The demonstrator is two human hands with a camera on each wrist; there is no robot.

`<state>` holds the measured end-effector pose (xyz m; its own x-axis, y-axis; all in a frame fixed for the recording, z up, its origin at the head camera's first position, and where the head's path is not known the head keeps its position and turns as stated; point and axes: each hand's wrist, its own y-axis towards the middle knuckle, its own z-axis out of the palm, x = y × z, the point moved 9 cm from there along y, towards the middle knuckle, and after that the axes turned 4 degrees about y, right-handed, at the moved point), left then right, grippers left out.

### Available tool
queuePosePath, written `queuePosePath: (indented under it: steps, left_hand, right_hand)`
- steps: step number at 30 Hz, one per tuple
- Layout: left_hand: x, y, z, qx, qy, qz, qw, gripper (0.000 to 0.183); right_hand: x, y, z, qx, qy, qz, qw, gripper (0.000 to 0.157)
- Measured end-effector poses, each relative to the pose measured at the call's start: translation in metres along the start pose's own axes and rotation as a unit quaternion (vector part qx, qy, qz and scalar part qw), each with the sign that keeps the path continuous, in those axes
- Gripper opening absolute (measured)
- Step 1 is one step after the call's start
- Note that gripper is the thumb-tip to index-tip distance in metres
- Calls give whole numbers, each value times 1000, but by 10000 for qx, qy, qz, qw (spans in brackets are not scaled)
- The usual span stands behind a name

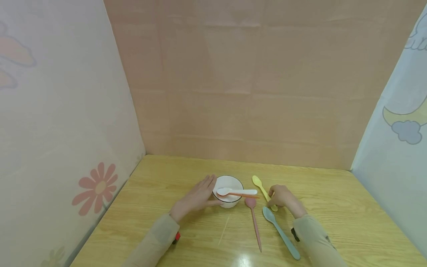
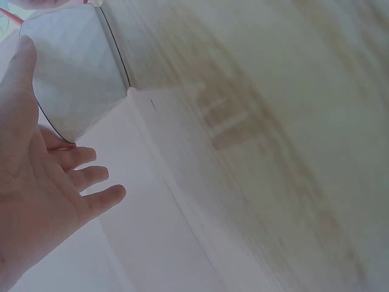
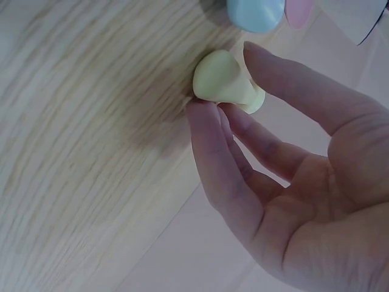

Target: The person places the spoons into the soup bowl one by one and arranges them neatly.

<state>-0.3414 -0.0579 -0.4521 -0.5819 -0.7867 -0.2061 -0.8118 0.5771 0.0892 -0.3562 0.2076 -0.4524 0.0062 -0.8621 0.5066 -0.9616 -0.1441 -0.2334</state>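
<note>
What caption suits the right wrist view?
Right hand at the yellow spoon, with the light-blue spoon, pink spoon and white bowl nearby.

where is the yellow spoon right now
In the head view, the yellow spoon lies on the table right of the white bowl, just beyond the blue-green spoon, its handle end at the right hand.

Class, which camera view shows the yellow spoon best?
The head view, since the yellow spoon shows both scoop and handle there. The right wrist view shows mostly its handle end; the left wrist view, none.
</note>
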Motion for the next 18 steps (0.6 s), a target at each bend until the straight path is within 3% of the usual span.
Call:
queuePosePath:
  steps: [18]
  left_hand:
    - [0,0,1,2,46,8,10000,97]
  right_hand:
    - [4,-2,2,-116,-81,-6,9999,33]
